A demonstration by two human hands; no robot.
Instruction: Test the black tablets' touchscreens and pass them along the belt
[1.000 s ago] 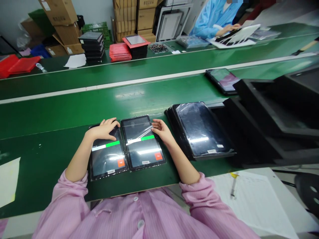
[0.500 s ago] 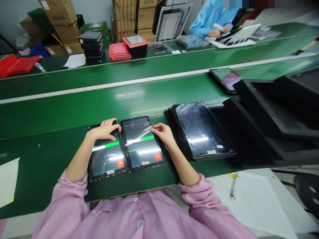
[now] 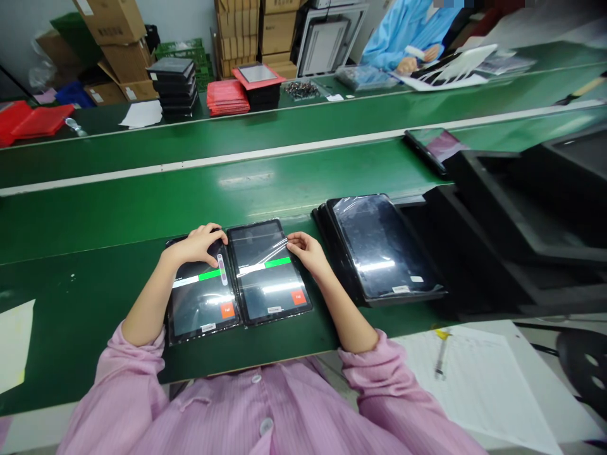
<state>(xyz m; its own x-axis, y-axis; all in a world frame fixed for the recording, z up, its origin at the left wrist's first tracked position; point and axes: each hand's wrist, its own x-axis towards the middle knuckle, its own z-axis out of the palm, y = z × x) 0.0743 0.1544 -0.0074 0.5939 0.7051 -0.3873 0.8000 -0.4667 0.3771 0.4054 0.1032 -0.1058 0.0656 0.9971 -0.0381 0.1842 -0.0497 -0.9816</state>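
While our left grip (image 3: 196, 245) spreads over the far end of the left tablet (image 3: 202, 306), our right grip (image 3: 308, 253) touches the outer edge of the right tablet (image 3: 265, 291), though we cannot tell if it pinches; both lie side by side near the table's (image 3: 104, 297) front edge.

Your left-hand tablet (image 3: 203, 303) and right-hand tablet (image 3: 272, 284) lay flat, side by side, on your green bench (image 3: 95, 284), black-bordered screens up and lit. Each displayed a white-and-green bar and an orange-red square at lower right, and bore a small white label near its bottom edge. Your left-hand unit also displayed a pale vertical slider (image 3: 222, 272) over the bar's green end.
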